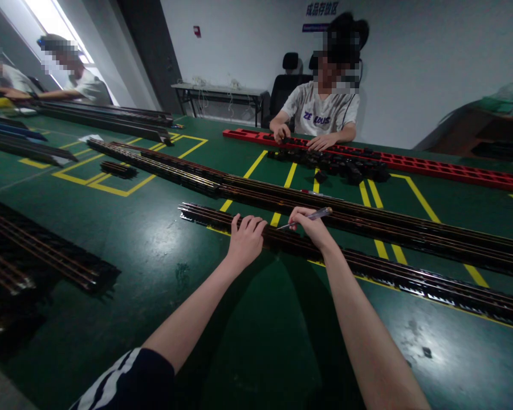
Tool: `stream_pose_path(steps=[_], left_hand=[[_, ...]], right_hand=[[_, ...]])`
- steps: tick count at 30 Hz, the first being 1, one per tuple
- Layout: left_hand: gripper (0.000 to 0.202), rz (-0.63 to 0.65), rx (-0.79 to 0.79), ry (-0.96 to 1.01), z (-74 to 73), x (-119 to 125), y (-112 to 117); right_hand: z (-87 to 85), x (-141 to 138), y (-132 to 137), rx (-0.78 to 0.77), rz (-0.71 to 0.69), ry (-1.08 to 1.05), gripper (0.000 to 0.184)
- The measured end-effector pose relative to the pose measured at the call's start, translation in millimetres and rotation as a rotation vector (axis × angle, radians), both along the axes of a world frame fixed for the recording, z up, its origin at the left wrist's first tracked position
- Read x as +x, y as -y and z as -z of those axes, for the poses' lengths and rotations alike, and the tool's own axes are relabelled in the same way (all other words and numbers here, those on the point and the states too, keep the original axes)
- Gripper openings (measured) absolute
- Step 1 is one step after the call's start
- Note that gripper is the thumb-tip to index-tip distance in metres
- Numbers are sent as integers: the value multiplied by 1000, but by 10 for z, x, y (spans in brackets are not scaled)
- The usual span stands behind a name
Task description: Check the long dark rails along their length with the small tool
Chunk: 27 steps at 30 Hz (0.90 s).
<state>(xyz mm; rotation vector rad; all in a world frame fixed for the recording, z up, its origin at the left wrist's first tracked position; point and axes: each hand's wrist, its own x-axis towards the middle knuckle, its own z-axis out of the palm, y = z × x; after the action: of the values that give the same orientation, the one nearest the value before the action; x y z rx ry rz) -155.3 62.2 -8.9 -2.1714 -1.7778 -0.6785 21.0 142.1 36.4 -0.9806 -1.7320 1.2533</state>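
Observation:
A long black strip with thin metal rails (389, 267), resembling model railway track, runs across the table in front of me. Near its left end, my left hand (247, 236) lies over the strip, fingers curled across its far edge. My right hand (310, 223) pinches a slim screwdriver (320, 213) with a clear handle, whose thin metal shaft slants down to the left. The shaft's tip is at the strip, just right of my left fingers; the exact contact is too small to make out. Beyond both hands, another long railed strip (277, 200) lies roughly parallel.
More railed strips (47, 239) lie at left, with a short piece (118, 169) farther back. Across the green table (154, 307), a person (325, 108) handles black parts (337, 162) beside a red slotted rail (431, 165). Two other people sit far left.

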Motion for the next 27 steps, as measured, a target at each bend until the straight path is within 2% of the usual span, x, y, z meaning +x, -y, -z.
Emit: stream_pose_path(steps=[14,19,27], left_hand=[[32,-108,21,66,-22,-15,4],[37,-8,6,76,-18,-46,1],[37,83,-4,83,-13,-53,14]], right_hand=[[23,-9,6,10,-7,6,16],[65,-10,2,-7,-7,-28,15],[109,-3,-13,-25,-8,-34,16]])
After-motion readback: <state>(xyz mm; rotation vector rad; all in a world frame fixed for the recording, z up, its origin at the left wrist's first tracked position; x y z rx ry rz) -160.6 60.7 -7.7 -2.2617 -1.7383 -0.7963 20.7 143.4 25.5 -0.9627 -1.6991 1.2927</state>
